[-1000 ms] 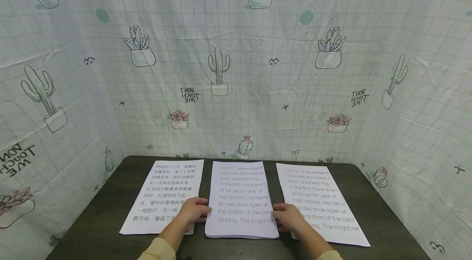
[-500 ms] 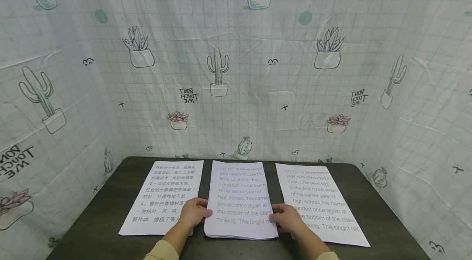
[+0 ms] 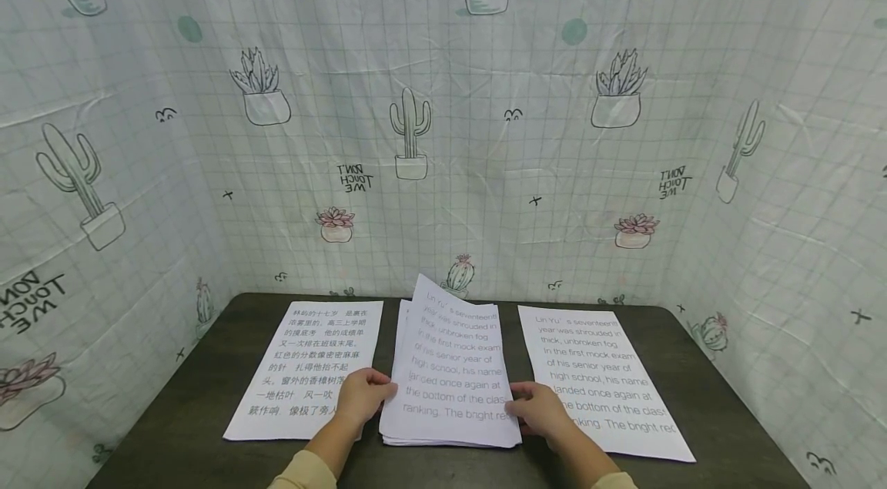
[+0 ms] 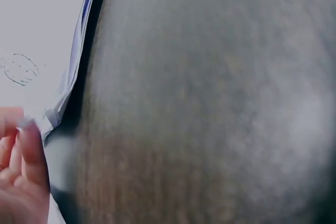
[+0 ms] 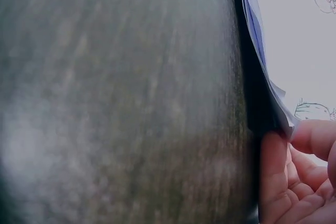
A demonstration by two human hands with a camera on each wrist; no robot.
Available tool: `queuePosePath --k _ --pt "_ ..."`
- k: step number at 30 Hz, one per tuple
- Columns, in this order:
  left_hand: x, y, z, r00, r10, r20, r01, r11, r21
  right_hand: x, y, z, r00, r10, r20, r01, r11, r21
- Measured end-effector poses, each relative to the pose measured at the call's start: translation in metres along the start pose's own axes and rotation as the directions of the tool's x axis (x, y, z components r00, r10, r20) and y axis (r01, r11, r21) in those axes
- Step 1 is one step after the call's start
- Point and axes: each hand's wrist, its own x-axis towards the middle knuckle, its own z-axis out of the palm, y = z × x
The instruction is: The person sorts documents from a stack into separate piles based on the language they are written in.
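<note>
A stack of printed paper (image 3: pixel 453 370) with English text lies between my hands in the head view. Its upper sheets are raised and bowed, the far left corner standing above the sheets beneath. My left hand (image 3: pixel 363 398) pinches the left edge between thumb and fingers. On the opposite edge, my right hand (image 3: pixel 539 410) pinches the sheets low down. Both wrist views show sheet edges bending up near the fingers: the left hand (image 4: pixel 23 174) at lower left, the right hand (image 5: pixel 299 182) at lower right.
Paper with Chinese text (image 3: pixel 298 373) lies to the left, partly behind the left hand. To the right is paper with English text (image 3: pixel 617 381), partly covered by the right hand. Beneath everything is a dark table (image 3: pixel 187 396), with a cactus-print curtain (image 3: pixel 457 165) around its back and sides.
The middle stack's upper sheets have come up at the far left corner and shifted slightly left over those below. Both hands stay at its sides, the left a little higher.
</note>
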Motion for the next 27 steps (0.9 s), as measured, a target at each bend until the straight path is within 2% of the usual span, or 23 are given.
queuePosePath --k 3,7,13,19,27 --pt "0.0018 -0.0013 0.0010 0.999 -0.012 0.034 0.013 0.999 -0.030 0.0000 0.0000 -0.0001 1.000 0.005 -0.005 -0.005 1.000 0.000" --pt "0.0035 -0.0044 0.0023 0.993 -0.034 0.110 0.047 0.992 -0.114 0.0003 0.0005 -0.0008 1.000 -0.001 -0.003 0.001 1.000 0.008" --pt "0.0059 -0.0068 0.0034 0.978 -0.047 0.202 0.102 0.957 -0.272 0.0011 0.0002 -0.0006 1.000 0.000 -0.018 0.000 1.000 0.014" --pt "0.0058 -0.0043 0.0033 0.975 -0.044 0.220 0.118 0.934 -0.337 0.0012 0.0002 -0.0011 0.999 0.001 -0.047 -0.001 1.000 0.010" --pt "0.0049 0.0028 0.0067 0.973 -0.015 0.230 0.106 0.914 -0.391 -0.0010 -0.0042 -0.0080 0.996 -0.034 -0.079 0.041 0.995 0.088"
